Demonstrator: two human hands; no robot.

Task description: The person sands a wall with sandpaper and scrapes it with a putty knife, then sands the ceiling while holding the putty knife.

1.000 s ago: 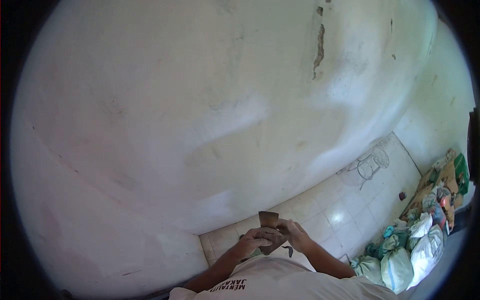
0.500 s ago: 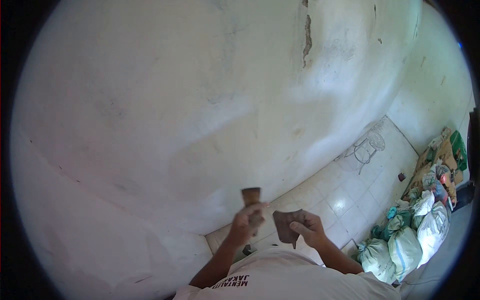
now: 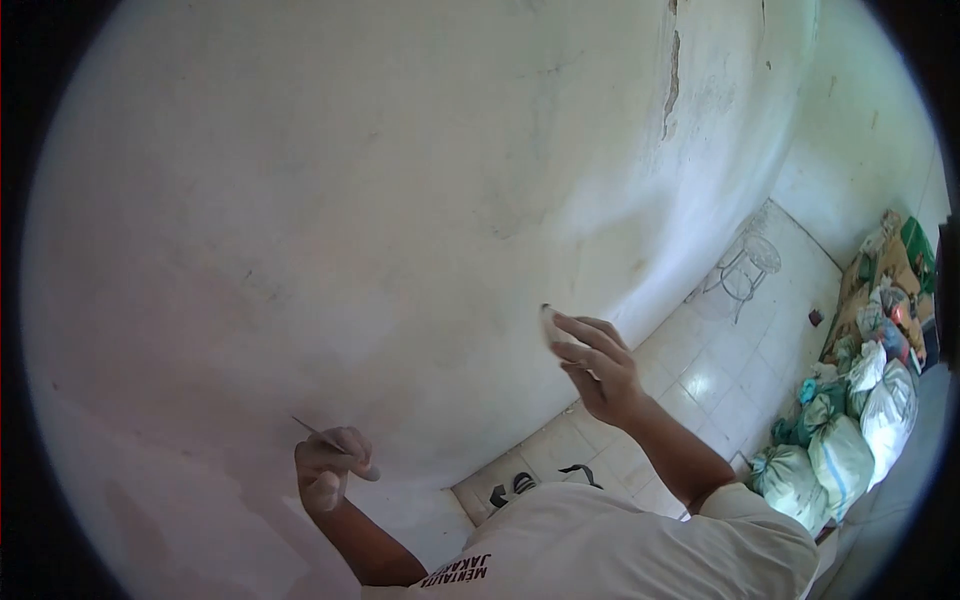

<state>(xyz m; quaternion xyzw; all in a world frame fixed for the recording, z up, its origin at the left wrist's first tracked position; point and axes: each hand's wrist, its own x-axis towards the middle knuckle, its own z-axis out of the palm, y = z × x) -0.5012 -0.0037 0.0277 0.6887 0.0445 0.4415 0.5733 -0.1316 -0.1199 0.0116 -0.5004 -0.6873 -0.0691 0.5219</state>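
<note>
Seen nearly edge-on, a putty knife (image 3: pixel 318 432) with a thin blade is gripped in my left hand (image 3: pixel 335 468), low on the left in front of the wall (image 3: pixel 420 250). The fingers of that hand are wrapped round the handle. My right hand (image 3: pixel 603 368) is raised near the wall, to the right of centre, its fingers stretched along a thin flat piece (image 3: pixel 549 328). This piece shows as a pale sliver with a dark tip, and the fingers hide most of it.
Long cracks (image 3: pixel 673 85) mark the wall at upper right. A round stool (image 3: pixel 748 268) stands on the tiled floor (image 3: pixel 705 385) by the wall. Several filled sacks (image 3: pixel 838 455) are piled at the right. Sandals (image 3: pixel 522 482) show beside the shirt (image 3: pixel 590 540).
My hands have moved apart: the left went left with the putty knife, and the right rose toward the wall with the flat piece, which has turned edge-on. The view has shifted slightly.
</note>
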